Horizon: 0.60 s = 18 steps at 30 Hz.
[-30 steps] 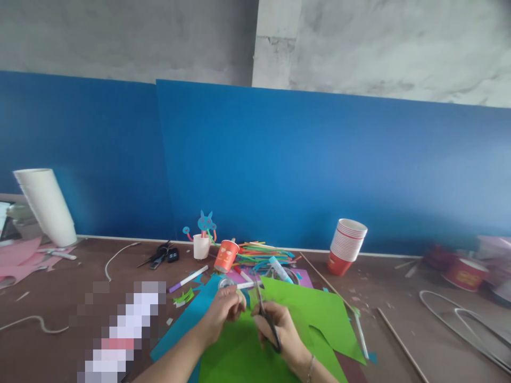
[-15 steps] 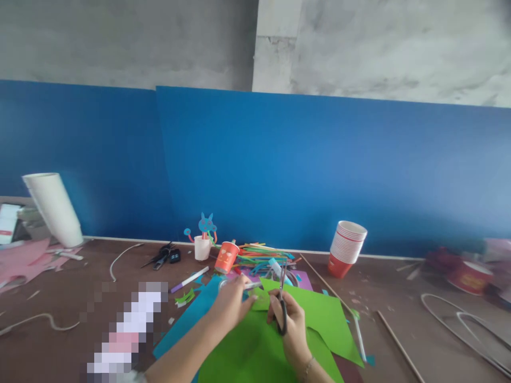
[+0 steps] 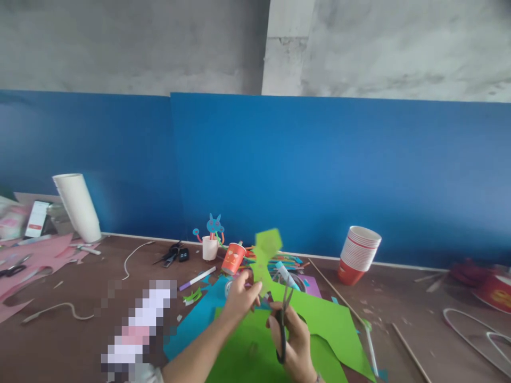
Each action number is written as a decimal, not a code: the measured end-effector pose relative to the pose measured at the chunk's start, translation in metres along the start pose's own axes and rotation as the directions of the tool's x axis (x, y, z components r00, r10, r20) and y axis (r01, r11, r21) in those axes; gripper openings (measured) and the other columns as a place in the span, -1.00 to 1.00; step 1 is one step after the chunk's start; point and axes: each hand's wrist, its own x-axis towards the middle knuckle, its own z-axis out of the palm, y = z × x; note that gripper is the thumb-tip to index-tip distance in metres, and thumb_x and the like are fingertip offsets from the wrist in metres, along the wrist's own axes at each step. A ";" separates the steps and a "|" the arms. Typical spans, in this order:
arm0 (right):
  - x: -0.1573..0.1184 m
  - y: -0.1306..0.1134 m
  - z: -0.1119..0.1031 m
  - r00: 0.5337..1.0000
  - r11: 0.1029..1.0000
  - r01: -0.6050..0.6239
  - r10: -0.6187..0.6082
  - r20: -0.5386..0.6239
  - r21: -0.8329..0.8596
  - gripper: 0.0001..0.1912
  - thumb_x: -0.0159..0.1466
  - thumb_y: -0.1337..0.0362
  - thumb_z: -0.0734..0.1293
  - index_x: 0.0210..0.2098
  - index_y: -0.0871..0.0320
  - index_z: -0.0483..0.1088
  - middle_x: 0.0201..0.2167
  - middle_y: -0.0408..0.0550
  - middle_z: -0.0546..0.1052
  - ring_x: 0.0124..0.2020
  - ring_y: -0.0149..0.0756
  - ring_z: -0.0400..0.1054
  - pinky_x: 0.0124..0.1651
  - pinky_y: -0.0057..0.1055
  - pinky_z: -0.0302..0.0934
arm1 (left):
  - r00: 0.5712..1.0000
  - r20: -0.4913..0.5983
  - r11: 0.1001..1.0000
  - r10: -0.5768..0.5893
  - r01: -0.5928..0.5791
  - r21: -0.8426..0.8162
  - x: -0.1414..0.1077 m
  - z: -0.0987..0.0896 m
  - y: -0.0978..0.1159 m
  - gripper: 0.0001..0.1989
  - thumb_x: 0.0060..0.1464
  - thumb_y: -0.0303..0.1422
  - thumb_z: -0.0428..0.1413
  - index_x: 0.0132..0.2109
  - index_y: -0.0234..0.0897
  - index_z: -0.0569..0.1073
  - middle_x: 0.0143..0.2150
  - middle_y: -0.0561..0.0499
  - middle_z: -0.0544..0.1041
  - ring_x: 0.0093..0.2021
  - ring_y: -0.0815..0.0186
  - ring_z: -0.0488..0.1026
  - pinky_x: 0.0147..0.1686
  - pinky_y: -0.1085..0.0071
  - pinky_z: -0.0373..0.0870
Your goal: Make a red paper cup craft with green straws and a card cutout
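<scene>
The back edge of the dark brown table [image 3: 96, 271] is being bounded by a tall, flat blue panel [image 3: 303, 165]. Toward the near edge, bright green paper sheets [image 3: 247, 346] are being seen spread over a turquoise-blue paper sheet [image 3: 195, 319], a curved cut being shown in the green. By the back edge, right of centre, a tapered stack of red-and-white paper cups [image 3: 359, 252] is being seen.

And the hands! By the left hand [image 3: 241, 292], pinched narrow, an irregular, narrow-waisted light green paper piece [image 3: 267, 249] is being held up above the sheets. By the right hand [image 3: 293, 335], black-handled metal scissors [image 3: 282, 335] are being gripped, blades parted. The piece is being judged already cut free; how much trimming is left is being left unclear. Near the back edge, a seemingly finished white cup with a blue paper figure [image 3: 209, 248] is being displayed.
</scene>
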 end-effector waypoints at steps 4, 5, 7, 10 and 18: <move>0.002 -0.002 0.004 0.988 0.992 -0.126 0.123 0.098 0.024 -0.69 0.11 0.05 0.43 -0.31 0.15 0.41 -0.52 -0.10 0.44 -0.49 -0.28 0.30 -0.41 -0.40 0.22 | 0.994 -0.066 0.979 -0.082 0.068 -0.194 -0.002 0.000 0.001 -0.68 -0.11 -0.06 0.11 -0.46 -0.24 0.33 -0.65 0.10 0.42 -0.75 0.47 0.17 -0.67 0.49 0.00; 0.003 -0.002 0.006 0.978 0.984 -0.172 0.165 0.130 0.046 -0.68 0.11 0.04 0.43 -0.31 0.16 0.40 -0.53 -0.13 0.43 -0.50 -0.30 0.29 -0.42 -0.42 0.22 | 0.993 -0.086 0.967 -0.086 0.063 -0.248 -0.003 0.000 0.002 -0.67 -0.12 -0.06 0.13 -0.44 -0.26 0.34 -0.62 0.09 0.44 -0.72 0.47 0.21 -0.66 0.49 0.02; 0.006 -0.001 0.008 0.951 0.962 -0.259 0.238 0.199 0.087 -0.66 0.11 0.01 0.42 -0.33 0.16 0.38 -0.59 -0.18 0.39 -0.54 -0.35 0.26 -0.46 -0.45 0.19 | 0.989 -0.119 0.934 -0.086 0.038 -0.355 -0.006 0.000 0.003 -0.68 -0.15 -0.11 0.21 -0.40 -0.28 0.37 -0.55 0.07 0.47 -0.63 0.43 0.31 -0.60 0.49 0.12; 0.008 0.001 0.010 0.906 0.927 -0.360 0.320 0.276 0.106 -0.59 0.09 -0.06 0.41 -0.33 0.16 0.34 -0.64 -0.24 0.35 -0.65 -0.44 0.17 -0.57 -0.51 0.12 | 0.983 -0.153 0.928 -0.098 0.034 -0.370 -0.009 -0.002 0.003 -0.74 -0.19 -0.22 0.28 -0.45 -0.29 0.41 -0.56 0.08 0.46 -0.54 0.38 0.36 -0.48 0.45 0.23; 0.012 0.002 0.007 0.879 0.900 -0.424 0.381 0.287 0.101 -0.51 0.06 -0.16 0.36 -0.33 0.16 0.31 -0.69 -0.28 0.33 -0.74 -0.53 0.08 -0.70 -0.58 -0.05 | 0.999 -0.013 0.937 -0.035 0.029 -0.349 -0.006 -0.003 0.003 -0.76 -0.22 -0.25 0.25 -0.36 -0.26 0.49 -0.38 -0.02 0.59 -0.27 0.17 0.49 -0.20 0.32 0.34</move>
